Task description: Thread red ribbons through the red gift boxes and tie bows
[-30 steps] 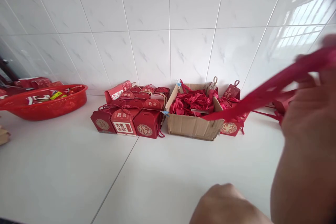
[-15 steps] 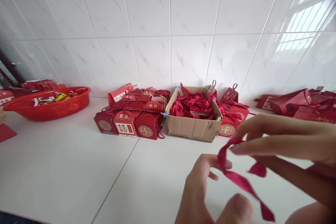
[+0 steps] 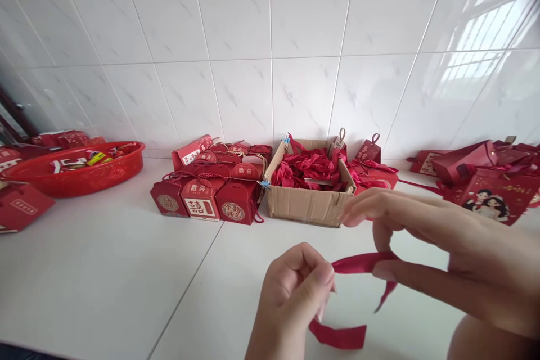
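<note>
Between my two hands a crimson ribbon (image 3: 356, 264) is stretched over the front right of the white table. My left hand (image 3: 295, 287) is closed, its thumb and bent forefinger pinching the ribbon; one loose end hangs below this hand. My right hand (image 3: 439, 259) grips the ribbon between thumb and a finger, with the other fingers extended to the left above it. A short tail dangles under the right thumb. Beyond the hands stands a cardboard box (image 3: 310, 208) holding a heap of crimson ribbons (image 3: 310, 169).
Left of the cardboard box sit several red gift boxes (image 3: 238, 202) with cords. A red basin (image 3: 93, 176) of wrapped sweets stands at the far left, a red box (image 3: 25, 208) before it. More red packages (image 3: 485, 188) lie at right. A tiled wall (image 3: 236, 11) rises behind.
My left hand has closed on the ribbon and moved slightly left. The ribbon, looped before, is now pulled straight between the hands. A red box has come further into view at left.
</note>
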Available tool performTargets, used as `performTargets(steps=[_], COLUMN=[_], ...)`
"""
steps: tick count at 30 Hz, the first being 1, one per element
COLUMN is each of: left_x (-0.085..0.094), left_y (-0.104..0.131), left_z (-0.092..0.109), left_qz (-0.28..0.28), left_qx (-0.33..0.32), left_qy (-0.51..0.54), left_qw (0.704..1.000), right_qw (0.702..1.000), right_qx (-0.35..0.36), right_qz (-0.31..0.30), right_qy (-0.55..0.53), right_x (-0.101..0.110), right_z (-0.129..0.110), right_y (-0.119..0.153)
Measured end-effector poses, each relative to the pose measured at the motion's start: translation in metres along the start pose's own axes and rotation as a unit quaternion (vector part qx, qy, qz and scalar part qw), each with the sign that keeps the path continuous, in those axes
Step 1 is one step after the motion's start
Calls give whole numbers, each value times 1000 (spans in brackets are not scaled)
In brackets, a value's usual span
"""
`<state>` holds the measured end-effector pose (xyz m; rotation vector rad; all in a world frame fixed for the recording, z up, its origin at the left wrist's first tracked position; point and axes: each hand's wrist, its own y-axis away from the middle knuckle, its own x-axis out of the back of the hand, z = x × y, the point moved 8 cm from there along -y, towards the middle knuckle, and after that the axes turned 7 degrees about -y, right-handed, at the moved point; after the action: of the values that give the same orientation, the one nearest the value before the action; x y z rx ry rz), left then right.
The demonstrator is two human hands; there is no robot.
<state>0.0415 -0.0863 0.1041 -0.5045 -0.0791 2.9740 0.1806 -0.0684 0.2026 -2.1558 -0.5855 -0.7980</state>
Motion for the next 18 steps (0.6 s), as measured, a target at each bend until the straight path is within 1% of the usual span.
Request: performTargets(steps=[3, 6, 8, 12, 14, 15, 18], left_x=[8, 12, 12, 11, 10, 9, 7], left_y=[1, 5, 9, 12, 14, 16, 20], left_z=[6, 17, 23, 28, 32, 35, 40], left_qz=[40, 79, 95, 104, 100, 95, 91], left_qx=[-30, -106, -156, -199, -244, -273, -341], left_qy=[-101, -212, -264, -308, -306, -299, -279], left_qw=[994, 968, 947, 924, 915, 909, 893], right_qw=[997, 989, 985, 977, 960, 947, 894], right_qx=[-33, -86, -109, -107, -109, -108, -99], right_qz=[-73, -120, -126, -107, -99, -92, -82], right_qy=[9, -9, -38, -151, -237, -287, -429], right_x=[-12, -19, -20, -16, -14, -13, -11], right_z=[5, 12, 14, 7, 2, 0, -5], right_y=[-2, -3, -4, -4, -5, -6, -12])
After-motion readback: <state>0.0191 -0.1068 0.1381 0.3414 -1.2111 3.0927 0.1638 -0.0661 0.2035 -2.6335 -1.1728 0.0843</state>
